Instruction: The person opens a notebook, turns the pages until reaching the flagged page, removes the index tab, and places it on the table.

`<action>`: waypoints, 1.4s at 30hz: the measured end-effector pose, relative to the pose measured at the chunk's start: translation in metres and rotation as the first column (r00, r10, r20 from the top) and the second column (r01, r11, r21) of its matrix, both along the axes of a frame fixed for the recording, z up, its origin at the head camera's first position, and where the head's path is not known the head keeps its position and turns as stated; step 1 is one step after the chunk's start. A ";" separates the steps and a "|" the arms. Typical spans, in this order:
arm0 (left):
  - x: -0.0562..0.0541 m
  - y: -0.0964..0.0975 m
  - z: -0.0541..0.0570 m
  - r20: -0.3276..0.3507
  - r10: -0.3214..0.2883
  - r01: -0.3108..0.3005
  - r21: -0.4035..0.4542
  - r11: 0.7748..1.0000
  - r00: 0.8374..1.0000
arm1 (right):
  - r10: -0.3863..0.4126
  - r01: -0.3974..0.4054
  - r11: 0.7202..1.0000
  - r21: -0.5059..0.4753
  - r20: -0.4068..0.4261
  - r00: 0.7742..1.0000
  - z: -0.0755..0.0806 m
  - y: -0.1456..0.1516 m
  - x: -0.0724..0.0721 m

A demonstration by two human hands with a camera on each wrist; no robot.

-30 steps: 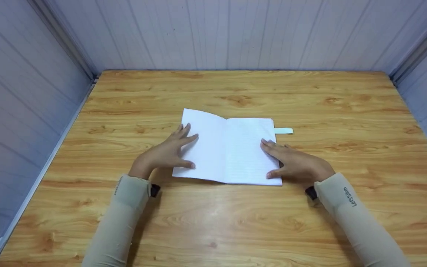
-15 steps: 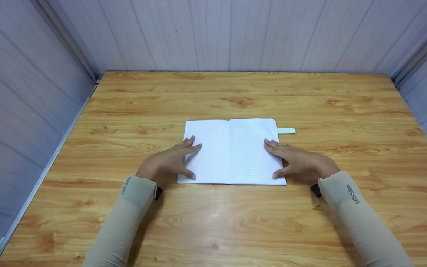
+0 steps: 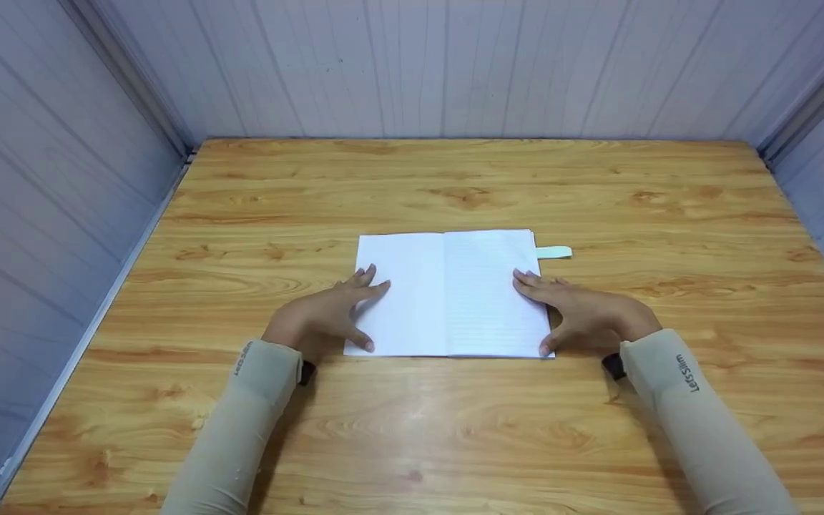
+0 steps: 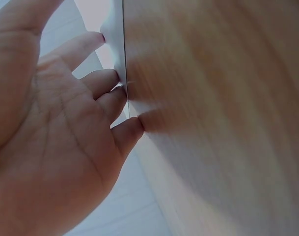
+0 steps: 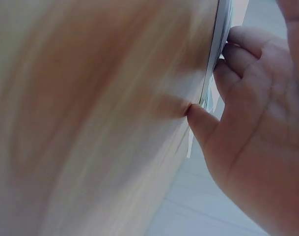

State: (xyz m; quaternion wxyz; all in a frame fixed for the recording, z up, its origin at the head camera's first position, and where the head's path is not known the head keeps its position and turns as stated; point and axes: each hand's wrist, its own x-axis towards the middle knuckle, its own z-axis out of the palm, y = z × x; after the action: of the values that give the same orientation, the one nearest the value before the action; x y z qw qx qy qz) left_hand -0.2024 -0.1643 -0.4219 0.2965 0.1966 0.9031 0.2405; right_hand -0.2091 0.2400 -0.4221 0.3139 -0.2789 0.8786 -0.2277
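Note:
A notebook point(image 3: 412, 307) with white pages lies spread flat on the wooden table; faint ruled lines show on its right page point(image 3: 487, 307). A pale green strap point(image 3: 553, 252) sticks out past its right edge. My left hand point(image 3: 330, 307) rests at the left edge, fingers spread, with fingertips on the page. In the left wrist view the little finger point(image 4: 128, 133) touches the tabletop beside the notebook. My right hand point(image 3: 573, 307) mirrors it at the right edge, thumb near the lower corner. The right wrist view shows its little finger point(image 5: 201, 123) down on the table beside the thicker page stack.
The wood-grain table point(image 3: 412, 436) stretches around the notebook on all sides. White panel walls point(image 3: 412, 68) stand behind it and at the left and right. Both forearms wear beige sleeves point(image 3: 233, 422), with a dark device point(image 3: 614, 366) under the right wrist.
The left page, raised and curved a second ago, now lies flat, and my left hand came down with it. My right thumb has slid slightly outward toward the lower right corner.

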 end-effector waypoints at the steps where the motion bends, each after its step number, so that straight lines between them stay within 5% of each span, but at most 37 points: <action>1: 0.000 0.000 0.000 0.000 0.001 -0.001 0.001 1.000 1.000 | 0.001 -0.001 1.000 0.002 -0.001 1.000 0.000 0.000 0.000; 22: 0.001 0.000 -0.001 -0.008 -0.036 0.036 0.031 0.999 0.999 | 0.052 -0.052 0.998 -0.018 -0.012 0.999 0.001 0.002 0.000; 42: 0.002 0.001 -0.002 0.004 0.017 -0.018 0.017 1.000 1.000 | 0.012 -0.012 1.000 -0.026 -0.018 1.000 0.002 -0.001 0.001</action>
State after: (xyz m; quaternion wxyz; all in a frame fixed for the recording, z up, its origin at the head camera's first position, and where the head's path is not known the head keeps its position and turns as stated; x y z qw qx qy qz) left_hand -0.2007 -0.1637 -0.4234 0.2943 0.1907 0.9022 0.2510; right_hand -0.2078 0.2385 -0.4202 0.3037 -0.2902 0.8766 -0.2349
